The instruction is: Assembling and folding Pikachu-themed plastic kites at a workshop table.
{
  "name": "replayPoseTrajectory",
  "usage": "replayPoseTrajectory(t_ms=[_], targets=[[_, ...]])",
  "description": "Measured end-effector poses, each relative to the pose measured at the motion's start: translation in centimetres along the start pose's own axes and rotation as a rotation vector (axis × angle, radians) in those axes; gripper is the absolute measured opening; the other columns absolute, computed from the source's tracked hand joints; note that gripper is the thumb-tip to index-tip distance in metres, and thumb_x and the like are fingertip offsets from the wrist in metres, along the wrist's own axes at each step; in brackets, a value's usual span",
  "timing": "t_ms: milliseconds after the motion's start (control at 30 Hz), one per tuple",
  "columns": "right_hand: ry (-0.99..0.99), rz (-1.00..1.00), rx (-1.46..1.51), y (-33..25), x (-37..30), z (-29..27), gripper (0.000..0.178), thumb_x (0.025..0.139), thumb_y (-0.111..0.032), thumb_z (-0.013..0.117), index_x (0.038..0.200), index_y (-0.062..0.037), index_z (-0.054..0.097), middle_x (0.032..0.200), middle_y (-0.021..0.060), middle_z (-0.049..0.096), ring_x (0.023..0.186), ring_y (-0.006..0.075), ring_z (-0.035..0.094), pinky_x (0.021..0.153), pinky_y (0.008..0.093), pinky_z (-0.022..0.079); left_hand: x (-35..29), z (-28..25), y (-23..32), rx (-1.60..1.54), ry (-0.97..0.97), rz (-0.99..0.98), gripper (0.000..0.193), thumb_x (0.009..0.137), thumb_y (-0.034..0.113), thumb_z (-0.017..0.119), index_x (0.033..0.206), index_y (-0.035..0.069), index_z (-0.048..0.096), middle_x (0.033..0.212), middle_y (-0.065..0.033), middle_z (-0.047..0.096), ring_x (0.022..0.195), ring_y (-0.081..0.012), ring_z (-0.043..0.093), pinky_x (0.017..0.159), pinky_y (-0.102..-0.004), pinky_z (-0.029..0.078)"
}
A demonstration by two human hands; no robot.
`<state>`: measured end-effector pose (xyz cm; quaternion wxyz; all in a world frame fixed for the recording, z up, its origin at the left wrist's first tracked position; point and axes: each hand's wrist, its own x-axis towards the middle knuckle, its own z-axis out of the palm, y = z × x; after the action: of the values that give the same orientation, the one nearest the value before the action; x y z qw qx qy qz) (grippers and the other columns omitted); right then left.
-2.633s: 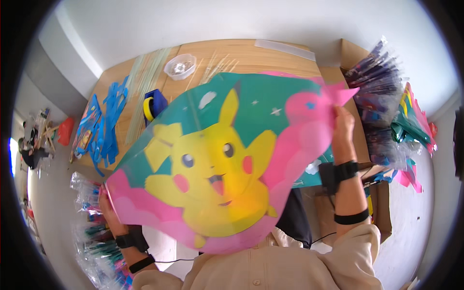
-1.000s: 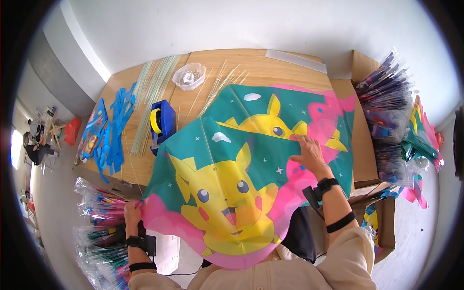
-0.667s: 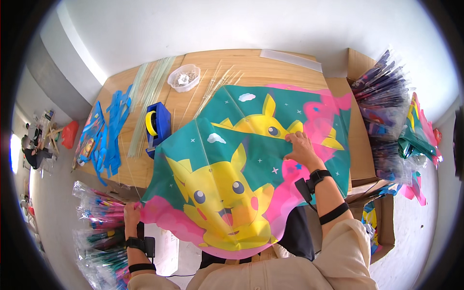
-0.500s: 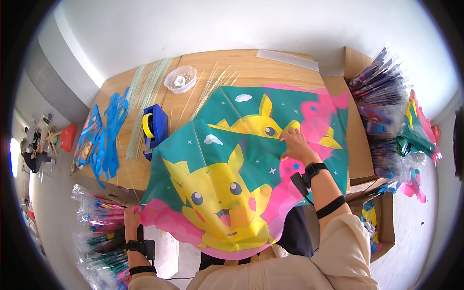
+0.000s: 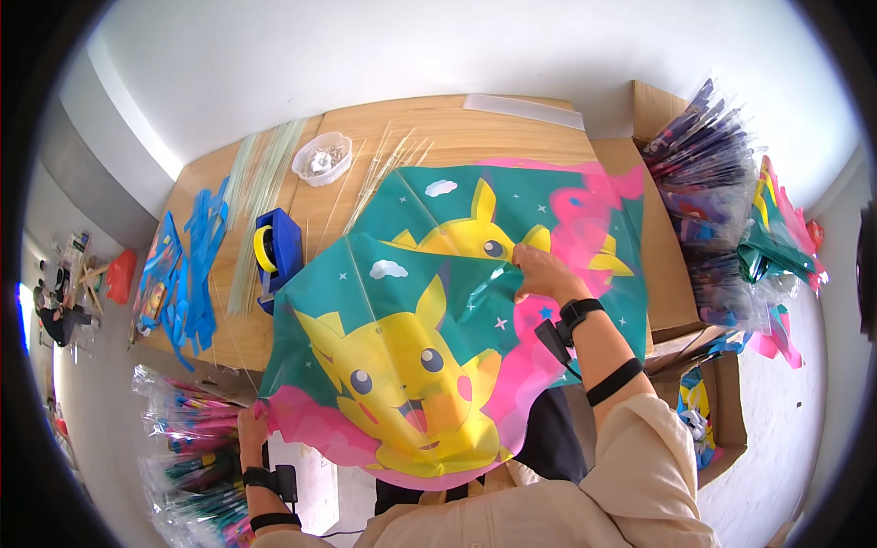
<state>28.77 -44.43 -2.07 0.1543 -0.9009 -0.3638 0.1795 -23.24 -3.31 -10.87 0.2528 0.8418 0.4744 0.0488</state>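
A printed plastic kite sheet (image 5: 411, 374), green and pink with a yellow cartoon animal, is stretched between my hands over the table's near edge and my lap. My left hand (image 5: 252, 434) is closed on its pink left corner. My right hand (image 5: 544, 272) pinches its upper right edge, where a small crease shows. Beneath and beyond it, a second matching kite sheet (image 5: 530, 205) lies flat on the table. Straight thin lines, like rods, run down the middle of both sheets.
On the wooden table (image 5: 402, 114) are a blue tape dispenser (image 5: 286, 245), blue strips (image 5: 196, 274), thin pale sticks (image 5: 256, 183) and a clear bowl (image 5: 322, 159) of small parts. Bagged goods (image 5: 708, 201) fill a carton at right; more bagged goods (image 5: 187, 438) hang at lower left.
The view has shifted slightly, moving the table items left in the picture. The sheet near my right hand has creased. Both hands keep their hold.
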Motion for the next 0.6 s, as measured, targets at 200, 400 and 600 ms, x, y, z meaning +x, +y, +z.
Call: replayPoseTrajectory(t_ms=[200, 400, 600], targets=[[-0.002, 0.077, -0.037, -0.5, -0.2, 0.3, 0.056, 0.054, -0.019, 0.081, 0.102, -0.0035, 0.055, 0.095, 0.0163, 0.062, 0.096, 0.0364, 0.058, 0.079, 0.044, 0.046, -1.1, -0.6, 1.1, -0.099, -0.05, -0.08, 0.011, 0.075, 0.004, 0.06, 0.084, -0.002, 0.061, 0.067, -0.0216, 0.058, 0.065, -0.0383, 0.06, 0.058, -0.0424, 0.044], [0.033, 0.087, -0.08, -1.2, -1.2, 0.3, 0.047, 0.056, -0.016, 0.079, 0.099, -0.0056, 0.062, 0.099, 0.0152, 0.064, 0.095, 0.0336, 0.061, 0.079, 0.0444, 0.049, -0.4, 0.1, 0.0, -0.06, -0.02, 0.038, 0.01, 0.073, 0.004, 0.06, 0.082, -0.002, 0.061, 0.065, -0.0208, 0.057, 0.067, -0.0387, 0.06, 0.058, -0.0422, 0.044], [0.011, -0.213, 0.187, -2.4, -2.6, -5.4, 0.034, 0.053, -0.011, 0.073, 0.085, -0.0016, 0.065, 0.081, 0.0181, 0.063, 0.077, 0.0309, 0.063, 0.065, 0.0384, 0.049, -1.5, -1.9, 0.6, -0.127, 0.034, -0.056, 0.009, 0.074, 0.005, 0.061, 0.078, -0.004, 0.062, 0.061, -0.0141, 0.059, 0.056, -0.0275, 0.059, 0.055, -0.0379, 0.045]])
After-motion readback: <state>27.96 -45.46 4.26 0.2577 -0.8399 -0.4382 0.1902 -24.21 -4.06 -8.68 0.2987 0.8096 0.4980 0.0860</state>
